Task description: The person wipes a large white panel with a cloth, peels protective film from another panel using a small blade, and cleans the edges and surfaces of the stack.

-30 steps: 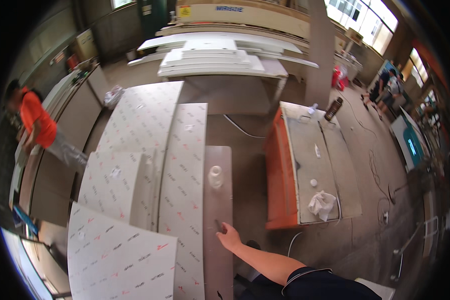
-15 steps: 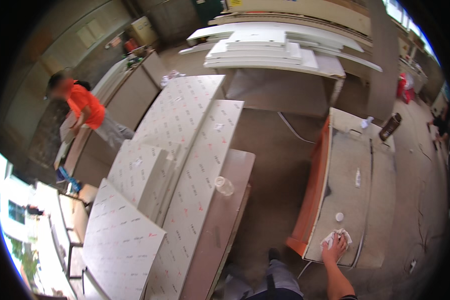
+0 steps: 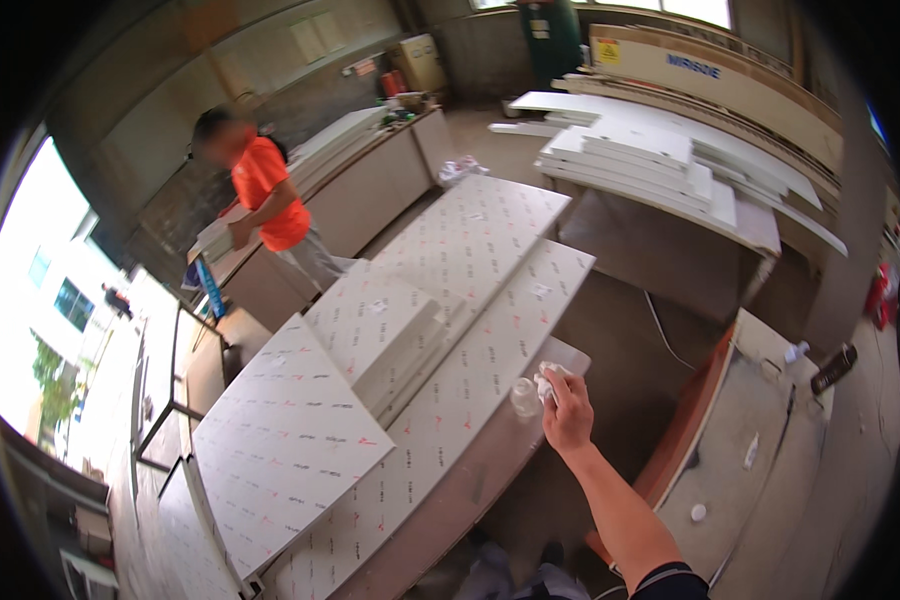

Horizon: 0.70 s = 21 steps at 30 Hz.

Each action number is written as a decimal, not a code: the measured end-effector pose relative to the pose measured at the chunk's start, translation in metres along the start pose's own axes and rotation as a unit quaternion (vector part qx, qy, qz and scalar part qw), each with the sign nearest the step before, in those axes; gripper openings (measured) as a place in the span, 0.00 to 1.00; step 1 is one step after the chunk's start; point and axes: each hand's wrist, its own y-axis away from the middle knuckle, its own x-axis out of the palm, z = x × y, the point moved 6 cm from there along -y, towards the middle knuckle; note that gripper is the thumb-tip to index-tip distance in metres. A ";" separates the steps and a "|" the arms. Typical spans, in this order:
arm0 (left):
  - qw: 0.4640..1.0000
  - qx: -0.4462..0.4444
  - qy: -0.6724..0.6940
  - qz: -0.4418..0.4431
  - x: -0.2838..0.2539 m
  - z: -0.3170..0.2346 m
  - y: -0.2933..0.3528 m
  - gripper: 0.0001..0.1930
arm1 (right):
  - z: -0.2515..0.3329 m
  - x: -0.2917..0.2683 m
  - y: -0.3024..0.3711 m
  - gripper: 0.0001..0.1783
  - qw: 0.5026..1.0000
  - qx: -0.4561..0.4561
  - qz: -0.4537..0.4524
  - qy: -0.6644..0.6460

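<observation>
My right hand (image 3: 568, 412) is closed round a crumpled white cloth (image 3: 550, 378), held out in front of me. Close beside it, on the edge of the pinkish-brown workbench (image 3: 425, 545), stands a clear plastic bottle (image 3: 523, 398); I cannot tell whether hand or cloth touches it. White panels with printed film (image 3: 435, 410) are stacked along the same bench, to the left of the hand. No part of my left hand shows.
On the right, a worn table (image 3: 715, 460) carries a white cap (image 3: 698, 513), a small white tube (image 3: 751, 452) and a dark brown can (image 3: 834, 368). White boards (image 3: 640, 150) lie stacked at the back. A person in orange (image 3: 270, 195) stands at the far left bench.
My right hand has lifted the cloth off the right table and carried it left to the bottle. My view has turned left. The person in orange remains at the far bench.
</observation>
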 end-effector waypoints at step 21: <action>0.991 -0.064 0.090 -0.069 0.067 0.221 -0.027 0.13 | -0.101 0.112 0.023 0.05 0.810 0.413 -0.007 -0.416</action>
